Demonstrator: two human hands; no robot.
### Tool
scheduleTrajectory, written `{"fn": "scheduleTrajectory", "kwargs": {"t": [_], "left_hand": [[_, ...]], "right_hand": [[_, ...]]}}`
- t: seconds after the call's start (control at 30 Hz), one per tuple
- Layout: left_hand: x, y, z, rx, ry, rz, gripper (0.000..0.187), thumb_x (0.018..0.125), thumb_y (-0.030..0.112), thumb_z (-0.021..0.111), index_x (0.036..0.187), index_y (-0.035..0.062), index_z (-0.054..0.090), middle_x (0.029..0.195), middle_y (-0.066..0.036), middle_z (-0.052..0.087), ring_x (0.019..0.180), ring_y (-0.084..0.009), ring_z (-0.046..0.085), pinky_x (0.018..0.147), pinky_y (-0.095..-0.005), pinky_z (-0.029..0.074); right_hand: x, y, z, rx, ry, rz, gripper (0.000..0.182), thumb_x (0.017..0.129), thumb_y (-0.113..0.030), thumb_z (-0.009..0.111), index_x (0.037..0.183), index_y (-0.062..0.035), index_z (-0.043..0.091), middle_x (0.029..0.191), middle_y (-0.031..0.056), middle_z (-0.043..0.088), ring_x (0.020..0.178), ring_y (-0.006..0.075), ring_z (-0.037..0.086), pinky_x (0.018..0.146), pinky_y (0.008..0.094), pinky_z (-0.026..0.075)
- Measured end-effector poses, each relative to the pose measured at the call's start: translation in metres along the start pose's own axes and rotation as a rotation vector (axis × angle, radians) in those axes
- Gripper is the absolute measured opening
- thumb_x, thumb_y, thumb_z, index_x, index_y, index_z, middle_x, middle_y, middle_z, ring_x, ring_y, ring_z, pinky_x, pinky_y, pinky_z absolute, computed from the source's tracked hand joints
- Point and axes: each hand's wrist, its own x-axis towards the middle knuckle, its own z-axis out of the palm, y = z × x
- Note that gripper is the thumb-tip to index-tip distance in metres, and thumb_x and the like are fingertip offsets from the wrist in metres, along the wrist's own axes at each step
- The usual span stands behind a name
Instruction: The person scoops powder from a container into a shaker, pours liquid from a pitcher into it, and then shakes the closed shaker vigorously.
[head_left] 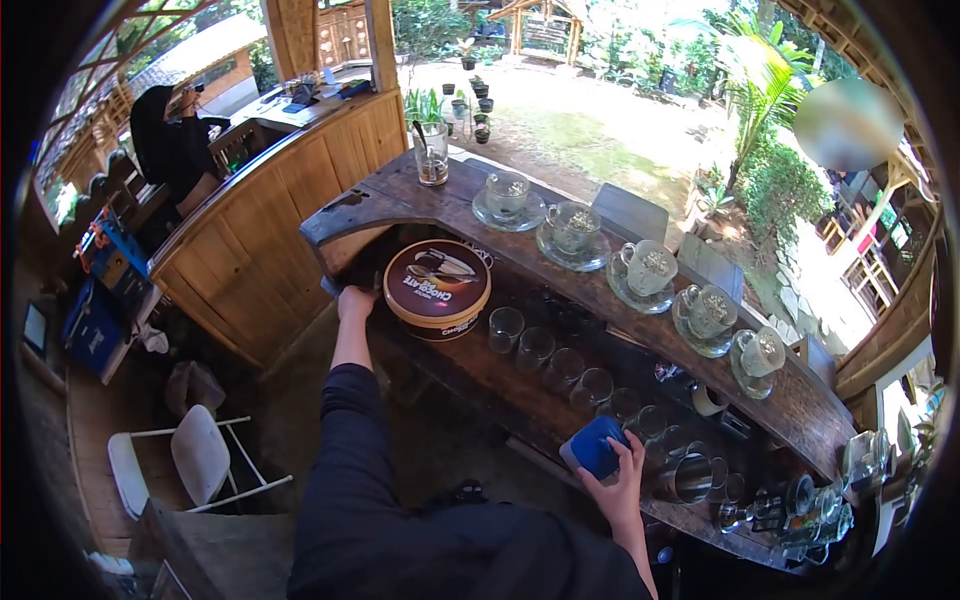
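A round tin is seen on the lower wooden shelf, its left side touched by the left hand, whose fingers are pressed to the wall; whether they are clenched cannot be told. "CHOCOLATE" is read on the brown lid, where a cup is pictured; smaller lettering is too small to read. A row of empty glasses is lined up to the right. Further right, a blue lid is gripped at the shelf's edge by the right hand, fingers curled over its top.
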Motion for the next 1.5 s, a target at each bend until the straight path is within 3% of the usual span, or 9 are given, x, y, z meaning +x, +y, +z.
{"fn": "scheduleTrajectory", "kwargs": {"t": [0.17,0.37,0.6,0.8,0.87,1.0,1.2,1.4,1.5], "left_hand": [[0.000,-0.010,-0.011,-0.147,-0.083,-0.006,0.034,0.078,0.028,0.065,0.091,-0.0041,0.063,0.085,-0.020,0.066,0.074,-0.0260,0.066,0.065,-0.0347,0.052],[-0.115,0.042,-0.046,-1.014,-0.038,0.193,0.013,0.087,0.016,0.055,0.086,0.0031,0.053,0.062,-0.004,0.053,0.044,-0.0076,0.044,0.038,-0.0216,0.033],[-0.314,0.158,-0.008,-1.323,-0.974,0.491,0.006,0.086,0.005,0.054,0.091,0.0015,0.055,0.069,-0.005,0.057,0.052,-0.0048,0.046,0.045,-0.0201,0.035],[-0.400,0.190,0.018,-1.196,-1.378,0.638,0.012,0.091,0.007,0.052,0.103,0.0037,0.053,0.088,-0.002,0.057,0.078,-0.0027,0.051,0.063,-0.0171,0.040],[-0.416,0.192,0.027,-1.162,-1.308,0.733,0.013,0.092,0.006,0.050,0.104,0.0025,0.053,0.091,-0.002,0.056,0.081,-0.0043,0.053,0.066,-0.0189,0.042],[-0.429,0.195,0.035,-1.044,-1.164,1.017,0.016,0.090,0.001,0.050,0.106,0.0004,0.051,0.100,-0.006,0.058,0.089,-0.0080,0.055,0.074,-0.0230,0.046],[-0.421,0.198,0.016,-0.894,-0.903,1.466,0.022,0.081,-0.003,0.056,0.103,0.0003,0.057,0.102,-0.011,0.058,0.095,-0.0233,0.059,0.080,-0.0309,0.046],[-0.384,0.180,0.020,-0.464,-0.592,1.395,0.029,0.079,0.010,0.064,0.107,0.0038,0.059,0.111,-0.010,0.056,0.105,-0.0282,0.054,0.091,-0.0381,0.041],[-0.381,0.171,0.033,-0.462,-0.710,1.280,0.029,0.079,0.011,0.064,0.107,0.0046,0.058,0.121,-0.012,0.052,0.116,-0.0290,0.048,0.097,-0.0391,0.038]], "right_hand": [[0.000,0.006,0.002,0.023,-0.009,0.014,0.063,0.061,-0.014,0.081,0.117,-0.0096,0.050,0.133,0.0179,0.032,0.116,0.0323,0.045,0.093,0.0402,0.043],[0.006,0.008,0.000,0.000,-0.053,-0.028,0.064,0.062,-0.015,0.081,0.118,-0.0105,0.050,0.134,0.0189,0.031,0.119,0.0348,0.042,0.093,0.0411,0.042],[0.003,0.006,-0.008,-0.010,-0.095,-0.033,0.075,0.065,-0.018,0.080,0.127,-0.0113,0.040,0.137,0.0221,0.025,0.124,0.0391,0.036,0.095,0.0436,0.042],[-0.009,-0.011,-0.038,-0.036,-0.023,-0.014,0.053,0.082,-0.014,0.065,0.128,-0.0038,0.040,0.136,0.0221,0.028,0.122,0.0340,0.040,0.097,0.0394,0.041],[-0.015,-0.011,-0.045,0.801,0.074,0.161,0.038,0.092,-0.017,0.052,0.125,-0.0001,0.043,0.134,0.0188,0.034,0.122,0.0246,0.042,0.097,0.0368,0.040],[-0.016,0.000,-0.039,1.080,0.183,0.334,0.034,0.097,-0.022,0.042,0.120,0.0016,0.048,0.111,0.0102,0.057,0.103,0.0184,0.056,0.090,0.0320,0.045],[-0.013,-0.003,-0.053,1.057,0.154,0.366,0.026,0.097,-0.015,0.042,0.100,0.0050,0.058,0.102,0.0108,0.062,0.093,0.0156,0.060,0.085,0.0293,0.048],[-0.027,0.014,-0.038,0.698,0.260,0.174,0.024,0.098,-0.017,0.040,0.095,0.0009,0.056,0.080,0.0037,0.057,0.072,0.0069,0.053,0.066,0.0200,0.043],[-0.031,0.025,-0.021,0.530,0.135,0.267,0.028,0.087,-0.017,0.061,0.107,-0.0002,0.049,0.070,-0.0023,0.044,0.063,0.0033,0.039,0.055,0.0193,0.034]]}}
